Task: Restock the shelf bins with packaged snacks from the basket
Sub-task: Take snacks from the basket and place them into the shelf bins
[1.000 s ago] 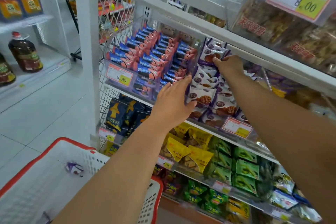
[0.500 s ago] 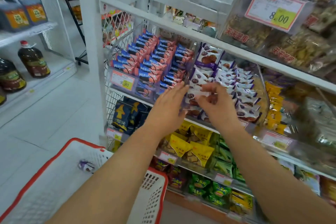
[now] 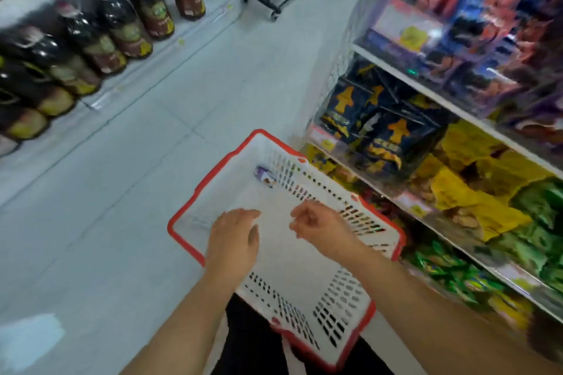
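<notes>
Snack stock is seen filling the shelf (image 3: 475, 119) bins at the right, though blur hides how full each is. Below them the basket (image 3: 213, 167) is held low, and only one small purple-and-white packet (image 3: 264, 174) is left in it, against the far wall. Both hands are lowered over the basket: the left grip (image 3: 233, 240) is relaxed and empty, the right grip (image 3: 316, 227) loosely curled around nothing. Restocking is judged nearly done, one packet remaining.
</notes>
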`<state>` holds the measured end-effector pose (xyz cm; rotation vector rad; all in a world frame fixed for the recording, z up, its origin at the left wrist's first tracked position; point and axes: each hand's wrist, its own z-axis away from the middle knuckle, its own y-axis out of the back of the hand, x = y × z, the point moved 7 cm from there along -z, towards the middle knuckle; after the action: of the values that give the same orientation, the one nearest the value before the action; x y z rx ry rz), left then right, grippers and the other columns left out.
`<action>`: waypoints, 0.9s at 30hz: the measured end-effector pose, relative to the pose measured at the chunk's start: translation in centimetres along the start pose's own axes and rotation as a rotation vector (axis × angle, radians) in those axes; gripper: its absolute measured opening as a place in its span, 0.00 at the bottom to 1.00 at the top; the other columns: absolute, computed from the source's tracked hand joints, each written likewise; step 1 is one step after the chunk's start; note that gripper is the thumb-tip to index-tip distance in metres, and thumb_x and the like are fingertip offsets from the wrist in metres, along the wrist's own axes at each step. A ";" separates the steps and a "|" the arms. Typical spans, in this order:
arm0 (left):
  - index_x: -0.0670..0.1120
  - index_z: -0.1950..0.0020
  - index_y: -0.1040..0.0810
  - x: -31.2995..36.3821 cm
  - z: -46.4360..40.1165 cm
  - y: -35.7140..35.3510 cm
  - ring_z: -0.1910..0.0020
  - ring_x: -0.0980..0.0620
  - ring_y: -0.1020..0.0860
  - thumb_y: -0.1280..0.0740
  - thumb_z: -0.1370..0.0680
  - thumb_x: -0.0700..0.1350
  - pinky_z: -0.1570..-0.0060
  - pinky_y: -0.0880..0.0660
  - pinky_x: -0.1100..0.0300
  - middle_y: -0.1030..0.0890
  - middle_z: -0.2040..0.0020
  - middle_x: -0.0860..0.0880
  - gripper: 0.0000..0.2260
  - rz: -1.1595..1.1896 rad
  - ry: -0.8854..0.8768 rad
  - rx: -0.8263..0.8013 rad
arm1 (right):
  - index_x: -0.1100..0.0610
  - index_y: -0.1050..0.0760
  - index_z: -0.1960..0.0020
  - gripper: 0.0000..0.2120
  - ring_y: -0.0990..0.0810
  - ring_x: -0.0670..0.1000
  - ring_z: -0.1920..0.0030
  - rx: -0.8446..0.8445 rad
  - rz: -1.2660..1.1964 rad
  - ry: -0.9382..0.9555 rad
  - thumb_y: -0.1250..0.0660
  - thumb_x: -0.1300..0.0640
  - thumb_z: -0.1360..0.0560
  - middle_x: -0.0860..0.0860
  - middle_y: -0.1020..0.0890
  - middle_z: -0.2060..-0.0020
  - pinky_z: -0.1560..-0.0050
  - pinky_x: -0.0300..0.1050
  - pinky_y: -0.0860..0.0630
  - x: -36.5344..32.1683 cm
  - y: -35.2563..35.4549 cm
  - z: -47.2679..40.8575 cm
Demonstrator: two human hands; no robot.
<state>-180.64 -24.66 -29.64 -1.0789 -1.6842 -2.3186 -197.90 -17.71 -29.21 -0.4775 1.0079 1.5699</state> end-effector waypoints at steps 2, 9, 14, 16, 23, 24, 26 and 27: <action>0.47 0.46 0.17 -4.2 1.1 0.4 0.41 0.41 0.22 0.30 0.28 0.36 0.38 0.30 0.46 0.17 0.46 0.47 0.13 -0.122 0.033 0.060 | 0.45 0.25 0.52 0.04 0.19 0.52 0.52 -0.119 0.088 -0.066 0.31 0.52 0.24 0.47 0.19 0.56 0.46 0.54 0.22 2.5 -4.9 -3.1; 0.46 0.34 0.24 -12.4 1.4 1.8 0.25 0.43 0.40 0.34 0.25 0.41 0.28 0.38 0.45 0.34 0.24 0.47 0.20 -0.104 0.146 0.104 | 0.51 0.44 0.23 0.29 0.28 0.59 0.36 -0.368 0.836 0.143 0.37 0.55 0.21 0.53 0.42 0.25 0.41 0.52 0.26 8.0 -17.1 -11.9; 0.47 0.37 0.23 -13.3 0.7 2.4 0.34 0.47 0.29 0.37 0.25 0.45 0.32 0.35 0.54 0.26 0.30 0.50 0.17 -0.093 0.102 0.243 | 0.47 0.54 0.21 0.36 0.31 0.60 0.32 -0.429 1.203 0.354 0.39 0.60 0.22 0.48 0.53 0.21 0.40 0.51 0.28 8.8 -21.9 -16.8; 0.47 0.40 0.21 -13.6 0.4 2.5 0.38 0.47 0.27 0.37 0.25 0.43 0.36 0.35 0.58 0.23 0.34 0.50 0.15 -0.083 0.081 0.314 | 0.46 0.56 0.20 0.36 0.33 0.60 0.31 -0.468 1.242 0.320 0.39 0.58 0.21 0.49 0.49 0.22 0.39 0.52 0.29 9.6 -23.1 -17.6; 0.46 0.50 0.18 -13.6 -1.7 3.5 0.52 0.49 0.25 0.37 0.25 0.39 0.52 0.25 0.52 0.19 0.50 0.50 0.09 0.019 0.134 0.440 | 0.56 0.39 0.32 0.25 0.24 0.55 0.46 -0.279 0.634 -0.041 0.31 0.56 0.25 0.53 0.26 0.41 0.51 0.46 0.27 13.7 -19.3 -16.6; 0.46 0.50 0.18 -13.4 -2.0 3.9 0.51 0.51 0.26 0.37 0.24 0.39 0.53 0.24 0.50 0.19 0.52 0.50 0.10 0.036 0.155 0.442 | 0.56 0.39 0.34 0.25 0.23 0.53 0.50 -0.290 0.356 -0.187 0.30 0.55 0.25 0.52 0.25 0.45 0.55 0.44 0.27 13.7 -18.2 -15.7; 0.47 0.48 0.18 -12.4 -2.4 4.6 0.48 0.53 0.27 0.37 0.24 0.38 0.51 0.23 0.50 0.18 0.51 0.52 0.10 0.067 0.178 0.427 | 0.57 0.34 0.38 0.18 0.22 0.50 0.58 -0.303 -0.149 -0.386 0.32 0.53 0.23 0.52 0.22 0.50 0.60 0.41 0.28 12.0 -16.2 -13.2; 0.48 0.47 0.18 -11.5 -2.6 4.8 0.46 0.55 0.27 0.37 0.23 0.38 0.49 0.24 0.53 0.18 0.50 0.53 0.10 0.091 0.181 0.390 | 0.57 0.30 0.41 0.13 0.22 0.49 0.61 -0.312 -0.364 -0.438 0.35 0.52 0.21 0.53 0.20 0.52 0.63 0.40 0.30 10.6 -15.1 -11.8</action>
<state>-171.19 -32.56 -32.83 -0.8225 -1.8635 -1.8596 -189.09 -21.34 -48.93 -0.4706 0.3209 1.4173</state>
